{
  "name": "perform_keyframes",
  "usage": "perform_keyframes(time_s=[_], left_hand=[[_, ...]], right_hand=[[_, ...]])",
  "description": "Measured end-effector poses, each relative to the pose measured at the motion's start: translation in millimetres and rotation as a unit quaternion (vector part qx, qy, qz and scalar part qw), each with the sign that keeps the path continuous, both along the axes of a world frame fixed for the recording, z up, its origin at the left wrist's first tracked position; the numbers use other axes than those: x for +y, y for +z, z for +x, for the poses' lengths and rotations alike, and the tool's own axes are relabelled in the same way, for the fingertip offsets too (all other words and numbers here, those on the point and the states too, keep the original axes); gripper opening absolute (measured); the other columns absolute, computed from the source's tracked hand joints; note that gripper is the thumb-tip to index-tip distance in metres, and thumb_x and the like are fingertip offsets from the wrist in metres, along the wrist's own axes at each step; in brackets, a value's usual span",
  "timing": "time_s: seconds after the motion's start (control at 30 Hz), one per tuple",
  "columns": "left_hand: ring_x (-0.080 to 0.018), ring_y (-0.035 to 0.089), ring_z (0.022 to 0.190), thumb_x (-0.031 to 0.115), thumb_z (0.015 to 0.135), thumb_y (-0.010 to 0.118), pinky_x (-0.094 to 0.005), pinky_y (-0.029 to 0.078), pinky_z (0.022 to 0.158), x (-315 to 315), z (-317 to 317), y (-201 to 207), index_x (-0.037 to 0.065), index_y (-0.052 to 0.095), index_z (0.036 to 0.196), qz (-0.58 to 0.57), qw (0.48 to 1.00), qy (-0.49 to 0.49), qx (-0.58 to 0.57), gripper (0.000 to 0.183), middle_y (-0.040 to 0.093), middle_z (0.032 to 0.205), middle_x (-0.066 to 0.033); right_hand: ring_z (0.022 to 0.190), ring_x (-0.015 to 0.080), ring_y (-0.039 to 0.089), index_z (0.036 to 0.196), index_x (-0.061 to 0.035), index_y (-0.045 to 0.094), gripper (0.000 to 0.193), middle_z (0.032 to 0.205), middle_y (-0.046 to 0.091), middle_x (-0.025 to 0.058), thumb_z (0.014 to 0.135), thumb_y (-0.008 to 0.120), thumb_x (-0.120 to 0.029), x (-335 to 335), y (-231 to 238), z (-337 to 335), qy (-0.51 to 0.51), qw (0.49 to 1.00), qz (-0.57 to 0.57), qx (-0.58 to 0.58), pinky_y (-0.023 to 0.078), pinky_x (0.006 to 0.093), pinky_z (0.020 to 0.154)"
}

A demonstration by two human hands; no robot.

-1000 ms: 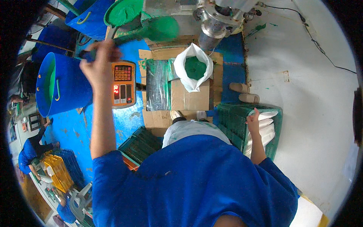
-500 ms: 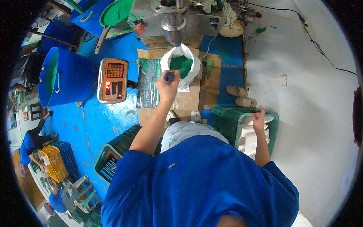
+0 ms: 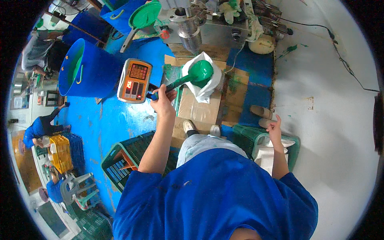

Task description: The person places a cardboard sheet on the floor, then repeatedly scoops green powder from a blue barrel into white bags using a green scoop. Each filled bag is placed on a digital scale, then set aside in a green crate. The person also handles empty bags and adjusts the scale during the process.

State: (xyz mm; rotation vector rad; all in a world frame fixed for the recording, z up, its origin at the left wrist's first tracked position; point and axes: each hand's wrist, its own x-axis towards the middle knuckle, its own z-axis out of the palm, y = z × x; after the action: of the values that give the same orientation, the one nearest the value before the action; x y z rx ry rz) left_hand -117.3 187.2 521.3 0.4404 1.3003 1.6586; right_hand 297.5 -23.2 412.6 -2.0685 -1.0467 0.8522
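My left hand [image 3: 163, 102] is closed around the dark handle of a ladle [image 3: 181, 82]. The ladle's bowl is coated in glossy green paste and sits over the mouth of a white bag [image 3: 216, 80], which stands upright on cardboard. Green paste lies inside the bag, partly hidden by the bowl. Off to the right, my right hand [image 3: 274, 129] is empty, its index finger stretched out and the others loosely bent. It hovers above a green crate [image 3: 295, 154] that holds white bags [image 3: 266, 158].
Left of the bag stands an orange scale display [image 3: 135, 80]. A metal machine nozzle [image 3: 189, 34] hangs just beyond the bag. Blue tubs [image 3: 94, 76] with green paste and a green-coated pan [image 3: 146, 16] are at far left. Another green crate [image 3: 128, 158] is beside my left arm.
My left hand has swung left and tilted the ladle from steep to nearly level, so its green bowl now shows. The view has shifted slightly. My right hand stays near the crate.
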Motion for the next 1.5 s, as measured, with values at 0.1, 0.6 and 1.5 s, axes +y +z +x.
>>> perform_keyframes(time_s=[0.1,0.6,1.5], left_hand=[[-0.0183,0.06,0.047,0.013,0.079,0.063,-0.0255,0.049,0.041,-2.5,-8.9,14.1,0.004,0.049,0.076,-0.007,1.0,0.022,-0.017,0.017,0.06,0.063,-0.0106],[-0.0164,0.062,0.067,0.007,0.072,0.07,-0.0267,0.052,0.058,203.8,-102.1,111.4,-0.006,0.057,0.092,0.211,0.929,-0.084,0.291,0.027,0.062,0.078,-0.0108],[-0.0159,0.055,0.072,0.017,0.074,0.067,-0.033,0.044,0.066,-89.2,38.2,-46.6,0.001,0.06,0.081,-0.214,0.944,-0.169,0.184,0.02,0.06,0.078,-0.0065]], right_hand=[[0.061,0.015,0.056,0.136,-0.0112,0.022,0.061,0.083,0.056,0.0085,0.084,0.053,-0.005,10.4,-7.5,-0.4,0.025,0.999,0.001,0.02,0.047,0.0273,0.059],[0.066,0.0119,0.051,0.107,-0.0019,0.053,0.023,0.076,0.057,0.0056,0.086,0.055,-0.013,111.6,-27.4,-48.8,0.081,0.994,0.041,-0.057,0.043,0.0253,0.062],[0.066,0.0295,0.053,0.083,-0.0007,0.051,0.016,0.075,0.055,0.0166,0.075,0.061,-0.01,224.7,108.8,-166.5,0.376,0.905,0.127,-0.155,0.043,0.0364,0.062]])
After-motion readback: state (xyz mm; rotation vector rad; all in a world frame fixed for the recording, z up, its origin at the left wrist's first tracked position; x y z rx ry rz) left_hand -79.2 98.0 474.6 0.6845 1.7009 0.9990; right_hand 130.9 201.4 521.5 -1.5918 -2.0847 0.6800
